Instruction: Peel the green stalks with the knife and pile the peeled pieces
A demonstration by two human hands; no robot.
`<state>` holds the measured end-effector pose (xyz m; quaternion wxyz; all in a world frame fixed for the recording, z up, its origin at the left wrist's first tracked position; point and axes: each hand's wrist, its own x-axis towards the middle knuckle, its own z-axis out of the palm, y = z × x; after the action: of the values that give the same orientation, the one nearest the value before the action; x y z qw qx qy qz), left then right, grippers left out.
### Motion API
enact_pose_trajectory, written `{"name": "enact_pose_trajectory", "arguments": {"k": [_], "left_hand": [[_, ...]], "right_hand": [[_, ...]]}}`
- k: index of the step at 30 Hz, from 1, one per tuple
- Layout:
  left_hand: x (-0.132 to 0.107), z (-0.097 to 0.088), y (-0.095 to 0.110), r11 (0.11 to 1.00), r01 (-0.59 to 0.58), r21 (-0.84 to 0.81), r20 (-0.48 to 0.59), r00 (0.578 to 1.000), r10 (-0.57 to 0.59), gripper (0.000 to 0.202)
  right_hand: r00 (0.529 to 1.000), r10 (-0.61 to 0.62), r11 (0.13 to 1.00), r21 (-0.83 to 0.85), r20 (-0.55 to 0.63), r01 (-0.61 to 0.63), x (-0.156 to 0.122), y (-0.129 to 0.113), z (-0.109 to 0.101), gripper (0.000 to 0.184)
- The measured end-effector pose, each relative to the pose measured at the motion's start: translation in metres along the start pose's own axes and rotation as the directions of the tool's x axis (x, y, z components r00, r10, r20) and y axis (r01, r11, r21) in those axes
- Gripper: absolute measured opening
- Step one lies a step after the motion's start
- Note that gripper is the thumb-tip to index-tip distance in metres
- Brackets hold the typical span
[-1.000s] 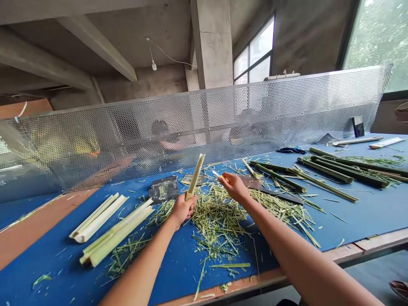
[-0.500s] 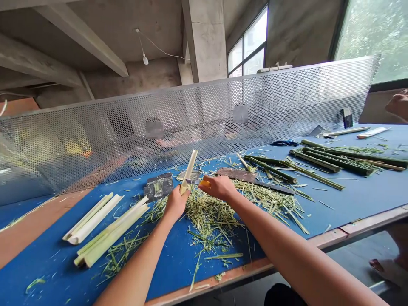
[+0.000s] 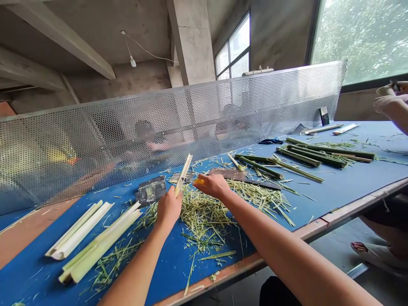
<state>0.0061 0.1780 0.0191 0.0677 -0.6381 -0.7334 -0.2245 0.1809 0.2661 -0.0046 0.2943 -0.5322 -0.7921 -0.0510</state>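
My left hand (image 3: 169,205) is closed round the lower end of a pale split bamboo piece (image 3: 184,172), which tilts up and away from me. In my right hand (image 3: 213,186) is a knife with a yellow handle (image 3: 199,182); its blade shows only in part, close beside the bamboo piece, and I cannot tell whether it touches. Beneath both hands spreads a heap of green and pale shavings (image 3: 204,216). A dark flat slab (image 3: 151,191) lies just left of my left hand, and a brown, worn board (image 3: 228,174) lies beyond my right.
Peeled bamboo halves (image 3: 102,242) lie at the left of the blue table (image 3: 165,272). Several green bamboo lengths (image 3: 318,155) are at the right. A perforated metal screen (image 3: 178,114) stands along the back, with people behind it. A co-worker's hands (image 3: 390,104) show at the far right.
The view has swung slightly right, so things sit further left. The knife blade now shows less beside the bamboo piece. Both hands keep their hold. More of the co-worker at the right shows.
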Motion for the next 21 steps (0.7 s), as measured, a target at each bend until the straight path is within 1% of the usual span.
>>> {"name": "enact_pose_trajectory", "arguments": {"k": [2, 4, 6, 8, 9, 10, 12, 13, 14, 15, 16, 18, 21], "left_hand": [[-0.005, -0.004, 0.002, 0.998, -0.016, 0.058, 0.037, 0.999, 0.014, 0.018], [-0.009, -0.007, 0.001, 0.996, -0.035, 0.081, 0.049, 0.998, 0.031, 0.018], [-0.008, -0.006, -0.004, 0.998, -0.041, 0.042, 0.035, 0.999, 0.039, 0.017], [-0.002, -0.001, -0.011, 0.996, -0.021, -0.086, 0.034, 0.999, 0.024, 0.016], [0.001, 0.002, -0.016, 0.984, 0.005, -0.178, 0.051, 0.999, 0.004, 0.016], [0.005, 0.006, -0.020, 0.961, 0.037, -0.273, 0.072, 0.997, -0.018, 0.017], [0.010, 0.012, -0.026, 0.904, 0.097, -0.416, 0.104, 0.993, -0.059, 0.020], [0.011, 0.014, -0.028, 0.888, 0.114, -0.445, 0.107, 0.992, -0.073, 0.020], [0.010, 0.015, -0.029, 0.889, 0.118, -0.442, 0.103, 0.991, -0.080, 0.020], [0.009, 0.014, -0.029, 0.904, 0.115, -0.411, 0.096, 0.992, -0.083, 0.020], [0.008, 0.013, -0.028, 0.927, 0.108, -0.360, 0.084, 0.993, -0.083, 0.020], [0.004, 0.007, -0.024, 0.968, 0.087, -0.234, 0.057, 0.996, -0.075, 0.019], [-0.002, -0.002, -0.016, 0.993, 0.064, -0.102, 0.028, 0.998, -0.061, 0.018]], "right_hand": [[0.984, 0.175, 0.984, 0.047, -0.028, -0.174, 0.003, 0.017, -0.001, 0.056], [0.942, 0.332, 0.940, 0.098, -0.048, -0.326, 0.005, 0.035, -0.004, 0.056], [0.911, 0.406, 0.907, 0.150, -0.067, -0.393, 0.005, 0.045, -0.007, 0.055], [0.900, 0.423, 0.895, 0.202, -0.107, -0.397, 0.005, 0.042, -0.009, 0.054], [0.910, 0.395, 0.905, 0.222, -0.128, -0.362, 0.004, 0.035, -0.009, 0.053], [0.934, 0.330, 0.927, 0.234, -0.139, -0.293, 0.002, 0.027, -0.009, 0.051], [0.985, 0.129, 0.967, 0.235, -0.118, -0.098, -0.001, 0.010, -0.007, 0.047], [0.996, 0.028, 0.974, 0.228, -0.090, -0.007, -0.002, 0.002, -0.006, 0.046], [0.997, -0.048, 0.974, 0.217, -0.058, 0.059, -0.004, -0.003, -0.005, 0.045], [0.995, -0.093, 0.975, 0.201, -0.032, 0.098, -0.004, -0.007, -0.003, 0.044], [0.994, -0.113, 0.977, 0.182, -0.012, 0.113, -0.005, -0.010, -0.002, 0.045], [0.993, -0.114, 0.983, 0.145, 0.007, 0.112, -0.005, -0.011, 0.000, 0.047], [0.994, -0.104, 0.988, 0.117, 0.024, 0.100, -0.003, -0.009, 0.000, 0.049]]}}
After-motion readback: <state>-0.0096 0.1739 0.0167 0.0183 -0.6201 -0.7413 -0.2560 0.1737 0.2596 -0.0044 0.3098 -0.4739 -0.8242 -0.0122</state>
